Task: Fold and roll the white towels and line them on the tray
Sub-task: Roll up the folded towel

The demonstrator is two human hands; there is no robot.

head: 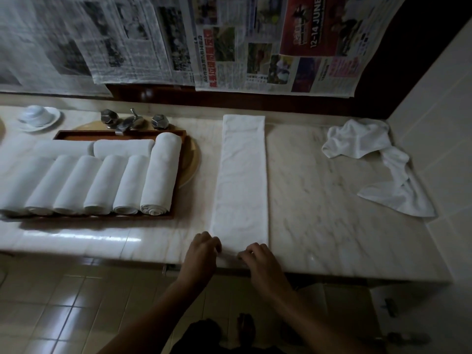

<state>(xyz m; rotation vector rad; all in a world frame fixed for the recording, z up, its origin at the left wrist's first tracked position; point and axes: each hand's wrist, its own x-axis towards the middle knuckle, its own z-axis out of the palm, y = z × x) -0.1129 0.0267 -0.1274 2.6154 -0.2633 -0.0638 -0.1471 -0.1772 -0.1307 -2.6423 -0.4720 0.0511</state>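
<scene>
A white towel (pixel 241 180), folded into a long narrow strip, lies on the marble counter and runs from the back toward the front edge. My left hand (pixel 203 254) and my right hand (pixel 260 261) grip its near end with curled fingers, one at each corner. To the left, a dark wooden tray (pixel 112 135) holds several rolled white towels (pixel 107 182) side by side, with more rolls lying crosswise behind them. A crumpled, unfolded white towel (pixel 375 159) lies at the far right of the counter.
Chrome taps (pixel 127 121) stand behind the tray, over a sink. A white cup on a saucer (pixel 38 117) sits at the back left. Newspaper sheets (pixel 204 39) hang on the wall behind. A tiled wall closes the right end of the counter.
</scene>
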